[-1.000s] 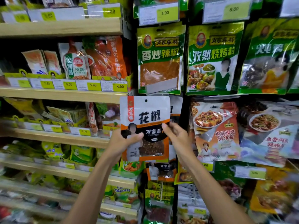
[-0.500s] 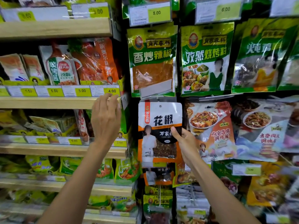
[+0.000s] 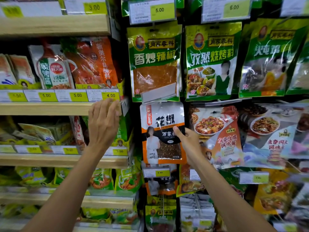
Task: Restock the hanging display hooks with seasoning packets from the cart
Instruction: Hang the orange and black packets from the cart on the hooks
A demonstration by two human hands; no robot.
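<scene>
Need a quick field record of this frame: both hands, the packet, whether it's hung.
left hand: open, holds nothing, raised by the wooden shelf edge
right hand: grips right edge of the peppercorn packet
packet pose: upright, top just under the clear tag holder, below the green chili packet
hung: cannot tell

Right hand [image 3: 189, 143]: thumb on the front, fingers behind, pinching the right edge of a white, orange and black peppercorn packet [image 3: 160, 131], held upright. Whether the packet's top sits on a hook cannot be told.

Just above it: tilted clear plastic label strip [image 3: 158, 94], then a green chilli powder packet [image 3: 154, 64].

Left hand [image 3: 102, 124]: raised, fingers straight, holding nothing, fingertips before the pale wooden shelf edge [image 3: 50, 108], under a yellow 4.00 price tag [image 3: 110, 95].
</scene>
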